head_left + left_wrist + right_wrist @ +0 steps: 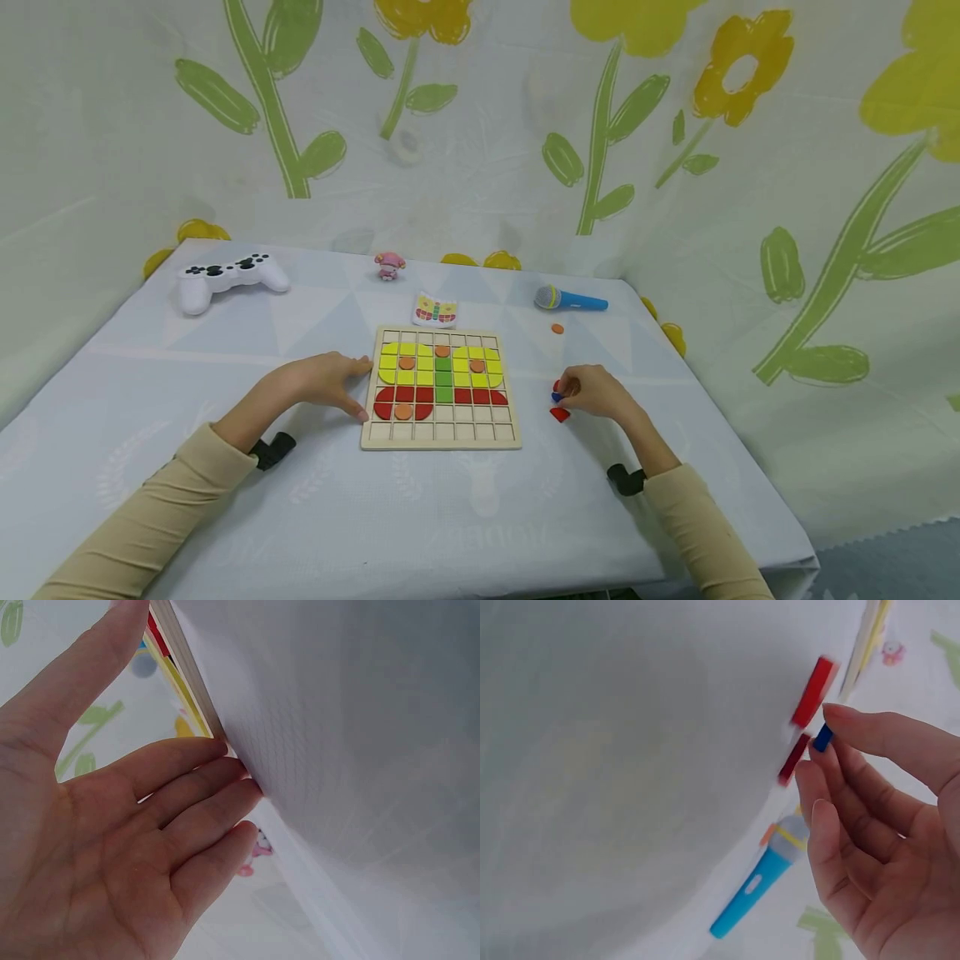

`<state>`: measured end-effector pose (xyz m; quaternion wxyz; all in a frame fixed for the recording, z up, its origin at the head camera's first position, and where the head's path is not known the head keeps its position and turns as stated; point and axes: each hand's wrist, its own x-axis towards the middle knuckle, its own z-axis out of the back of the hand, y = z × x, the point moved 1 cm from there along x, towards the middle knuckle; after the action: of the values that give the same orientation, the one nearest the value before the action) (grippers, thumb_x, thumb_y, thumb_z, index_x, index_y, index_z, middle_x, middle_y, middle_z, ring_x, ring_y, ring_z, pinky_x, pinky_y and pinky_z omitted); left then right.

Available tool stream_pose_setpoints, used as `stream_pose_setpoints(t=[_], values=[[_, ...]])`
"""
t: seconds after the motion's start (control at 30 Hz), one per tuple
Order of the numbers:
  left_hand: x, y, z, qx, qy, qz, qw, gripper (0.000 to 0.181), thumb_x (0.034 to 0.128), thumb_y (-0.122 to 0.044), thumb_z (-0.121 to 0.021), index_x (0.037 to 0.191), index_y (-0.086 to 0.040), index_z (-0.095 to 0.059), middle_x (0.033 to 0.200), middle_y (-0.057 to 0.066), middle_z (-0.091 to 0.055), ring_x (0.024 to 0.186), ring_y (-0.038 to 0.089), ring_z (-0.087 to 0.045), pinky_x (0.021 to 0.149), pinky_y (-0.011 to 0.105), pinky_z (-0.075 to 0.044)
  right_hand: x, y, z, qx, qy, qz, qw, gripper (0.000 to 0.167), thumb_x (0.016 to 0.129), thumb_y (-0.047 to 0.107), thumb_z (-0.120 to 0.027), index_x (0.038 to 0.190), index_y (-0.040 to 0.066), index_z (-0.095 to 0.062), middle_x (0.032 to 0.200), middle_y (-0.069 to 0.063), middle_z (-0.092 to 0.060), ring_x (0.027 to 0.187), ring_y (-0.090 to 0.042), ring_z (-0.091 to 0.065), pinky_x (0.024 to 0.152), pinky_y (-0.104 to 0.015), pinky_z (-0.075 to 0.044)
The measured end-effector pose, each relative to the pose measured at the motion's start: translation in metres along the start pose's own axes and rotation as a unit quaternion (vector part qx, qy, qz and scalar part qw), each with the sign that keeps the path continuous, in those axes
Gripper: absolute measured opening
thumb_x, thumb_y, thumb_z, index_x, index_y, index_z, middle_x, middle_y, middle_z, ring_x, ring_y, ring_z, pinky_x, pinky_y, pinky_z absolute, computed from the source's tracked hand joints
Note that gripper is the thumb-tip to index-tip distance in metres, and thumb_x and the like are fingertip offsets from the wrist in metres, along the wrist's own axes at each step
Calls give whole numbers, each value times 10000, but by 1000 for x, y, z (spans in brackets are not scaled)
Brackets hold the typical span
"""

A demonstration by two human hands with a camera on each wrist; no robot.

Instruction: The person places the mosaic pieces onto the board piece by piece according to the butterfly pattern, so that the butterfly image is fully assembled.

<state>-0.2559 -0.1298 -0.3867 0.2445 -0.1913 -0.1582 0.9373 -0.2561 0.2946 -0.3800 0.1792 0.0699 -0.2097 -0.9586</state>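
Note:
A wooden grid board [465,431] lies on the table, bearing yellow, red, green and orange flat pieces in butterfly-like shapes. At its left edge rests my left hand [322,382]; in the left wrist view its fingers [202,795] are mostly straight, their tips by the board's side. To the right of the board, my right hand [597,392] pinches a small blue piece [823,739] between thumb and fingers. Close beneath it are two red pieces, one a red wedge [559,413]. The right wrist view shows the blue piece's edge only, so its full shape is hidden.
Behind the board stands a pattern card [435,312] with a similar butterfly picture. A white game controller [228,279], a pink figurine [389,265] and a blue toy microphone [581,301] lie farther back. An orange disc [557,328] is near the microphone.

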Motion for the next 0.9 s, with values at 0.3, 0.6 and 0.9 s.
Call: stream_pose_setpoints(t=[0.3,0.6,0.9], values=[[0,-1,0,6,11,28,10000,952,747,-470,-797,1445,33,-387,1461,240,-400,1306,444,-382,1023,580,-358,5,35,-11,225,-112,299,9992,123,815,53,-757,892,71,-662,786,25,-625,689,-135,-553,607,-265,-495],[0,-1,-1,-28,-7,96,9999,947,740,-468,-802,1445,19,-398,1462,233,-404,1309,444,-378,1014,585,-367,15,81,-27,215,95,960,9951,132,811,67,-772,904,86,-680,821,47,-648,745,-123,-592,666,-230,-511],[-1,-1,1,-64,12,66,10000,950,742,-465,-801,1444,27,-393,1471,236,-386,1329,455,-351,1032,585,-345,33,114,-50,-15,508,1182,9917,116,818,120,-778,873,141,-678,769,69,-604,740,-133,-549,674,-231,-497]])
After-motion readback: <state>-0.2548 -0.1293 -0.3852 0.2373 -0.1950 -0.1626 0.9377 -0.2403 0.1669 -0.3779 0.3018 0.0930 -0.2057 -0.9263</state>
